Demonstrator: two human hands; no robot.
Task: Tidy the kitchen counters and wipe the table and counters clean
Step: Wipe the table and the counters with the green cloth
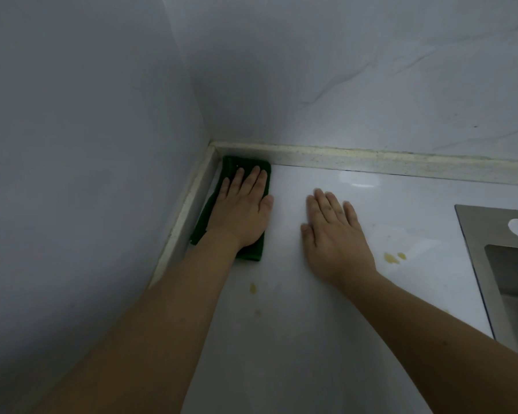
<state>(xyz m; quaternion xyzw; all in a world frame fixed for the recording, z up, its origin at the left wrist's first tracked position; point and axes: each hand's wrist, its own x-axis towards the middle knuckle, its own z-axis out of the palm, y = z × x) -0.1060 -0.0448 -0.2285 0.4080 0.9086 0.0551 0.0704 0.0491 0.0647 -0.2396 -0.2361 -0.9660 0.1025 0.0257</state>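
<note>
A folded dark green cloth (233, 165) lies in the far left corner of the white counter (296, 324). My left hand (244, 207) presses flat on the cloth with straight fingers, covering most of it. To its right, my right hand (335, 234) rests palm down on the bare counter, fingers straight and holding nothing. Yellowish stains mark the counter: one (391, 257) just right of my right hand, another (253, 288) between my forearms.
A raised pale ledge (371, 162) runs along the back and left edges where the counter meets the grey walls. A stainless steel sink (503, 264) with a round tap hole sits at the right edge.
</note>
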